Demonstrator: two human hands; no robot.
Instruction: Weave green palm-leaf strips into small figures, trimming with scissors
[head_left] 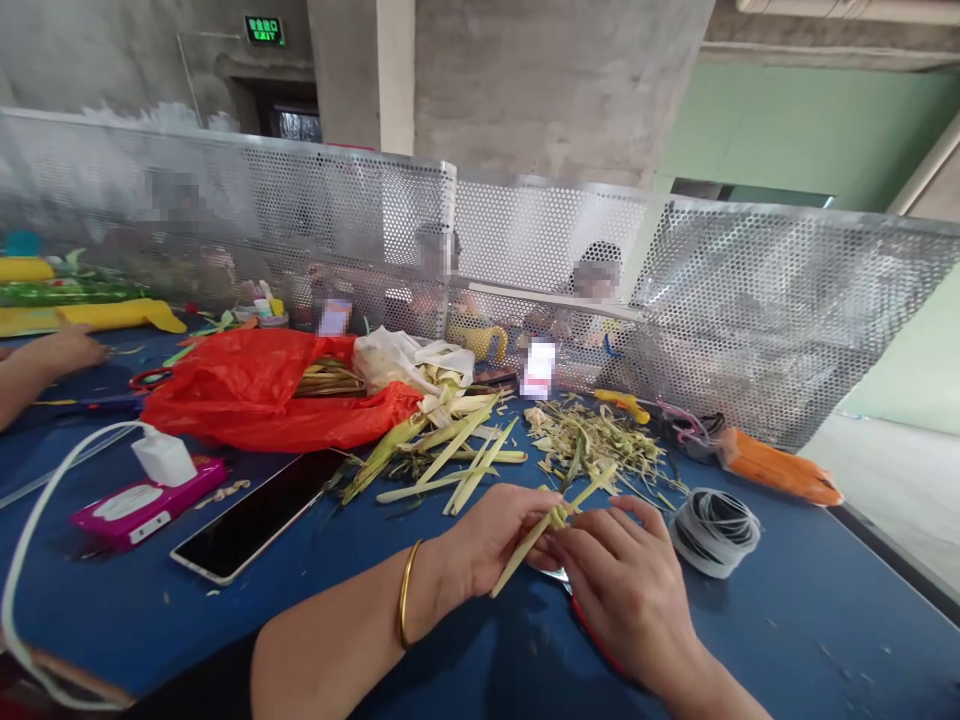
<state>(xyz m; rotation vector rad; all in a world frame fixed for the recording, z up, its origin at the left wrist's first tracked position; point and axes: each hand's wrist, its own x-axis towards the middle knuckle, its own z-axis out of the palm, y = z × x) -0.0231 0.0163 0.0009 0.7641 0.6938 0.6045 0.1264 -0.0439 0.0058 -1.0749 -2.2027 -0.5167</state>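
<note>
Pinches knotted pale-green leaf strips (519, 560) at lower center of frame with left hand (491, 532) and right hand (634, 575); shows red-handled scissors (592, 628) beneath right hand, cord roll (716, 540) lower right.

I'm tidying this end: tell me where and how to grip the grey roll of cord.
Likely best around the outer sides of the roll of cord, coming from above: it seems to stand upright with a rounded wall, while the right hand is close on its left.
</note>
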